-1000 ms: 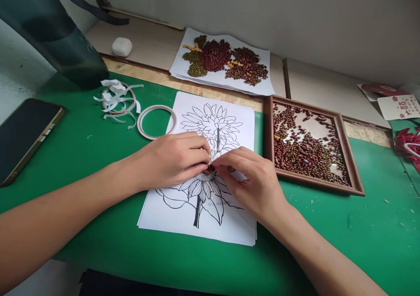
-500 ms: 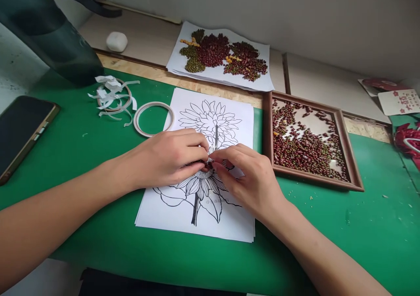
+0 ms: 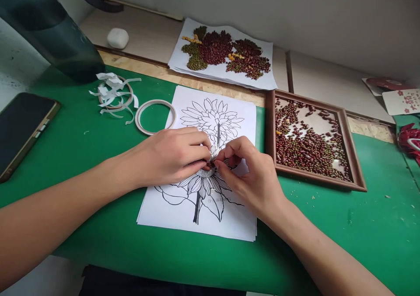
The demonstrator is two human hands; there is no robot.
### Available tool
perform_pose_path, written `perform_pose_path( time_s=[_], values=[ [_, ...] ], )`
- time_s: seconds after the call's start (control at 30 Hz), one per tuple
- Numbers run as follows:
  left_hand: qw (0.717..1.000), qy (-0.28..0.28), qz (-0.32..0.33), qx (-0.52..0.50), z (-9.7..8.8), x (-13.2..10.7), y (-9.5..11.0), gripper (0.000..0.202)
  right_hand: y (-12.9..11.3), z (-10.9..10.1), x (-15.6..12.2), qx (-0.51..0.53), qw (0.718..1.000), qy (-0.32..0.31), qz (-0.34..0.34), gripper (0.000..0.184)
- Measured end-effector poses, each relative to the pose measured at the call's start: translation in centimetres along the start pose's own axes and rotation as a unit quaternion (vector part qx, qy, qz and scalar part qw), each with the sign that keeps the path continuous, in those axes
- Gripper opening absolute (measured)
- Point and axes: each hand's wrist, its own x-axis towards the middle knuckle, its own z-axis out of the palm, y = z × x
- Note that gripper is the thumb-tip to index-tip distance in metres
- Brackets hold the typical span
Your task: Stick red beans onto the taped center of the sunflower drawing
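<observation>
Two bare hands work over a line-drawn flower sheet [image 3: 164, 219] on a green tabletop [image 3: 98, 243]. The sheet, which tops a small stack, lies in the middle of the near area and bears a far bloom [image 3: 210, 112] and a near bloom [image 3: 205, 186]. At the upper edge of the near bloom's centre, small dark red pieces [image 3: 210, 165], apparently beans, show between the fingertips.

The left hand [image 3: 179, 156] lies across the sheet from the left, its position much as in the earlier views; its fingertips are bunched at the bloom's centre, and whether they clamp anything cannot be told. The right hand [image 3: 254, 171] comes in from the right. Its index finger is now more sharply bent and its knuckles stand higher than half a second ago; thumb and index tips lie close together, but whether they meet on a piece cannot be told. The change suggests a fine adjustment at the same spot rather than a move to another part of the drawing.

To the right, a brown frame [image 3: 359, 173] holds mixed red and green beans [image 3: 305, 149]. To the left, a tape ring [image 3: 137, 117] overlaps the sheet's edge, just beside curled paper strips [image 3: 113, 84].
</observation>
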Motion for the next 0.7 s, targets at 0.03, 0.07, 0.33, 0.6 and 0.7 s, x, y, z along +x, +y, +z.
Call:
perform_pose_path(
  time_s=[0.03, 0.07, 0.33, 0.6, 0.7],
  values=[
    [1.000, -0.001, -0.001, 0.001, 0.01, -0.02, -0.02, 0.018, -0.02, 0.03, 0.00, 0.010, 1.000, 0.000, 0.006, 0.022],
    [1.000, -0.002, -0.001, 0.001, 0.01, -0.03, -0.04, 0.018, -0.03, 0.07, -0.01, 0.022, 1.000, 0.001, 0.013, 0.024],
    [1.000, -0.010, -0.009, -0.006, -0.04, -0.01, 0.07, 0.014, 0.25, 0.25, 0.10, 0.150, 0.986, 0.013, 0.069, 0.033],
    [1.000, -0.006, 0.000, -0.002, -0.06, -0.06, 0.03, 0.018, 0.27, 0.36, -0.04, 0.131, 0.989, -0.010, 0.072, 0.031],
    [1.000, -0.007, 0.002, 0.000, -0.07, -0.04, 0.04, 0.018, 0.18, 0.19, 0.05, 0.106, 0.992, -0.022, 0.059, 0.026]
  ],
)
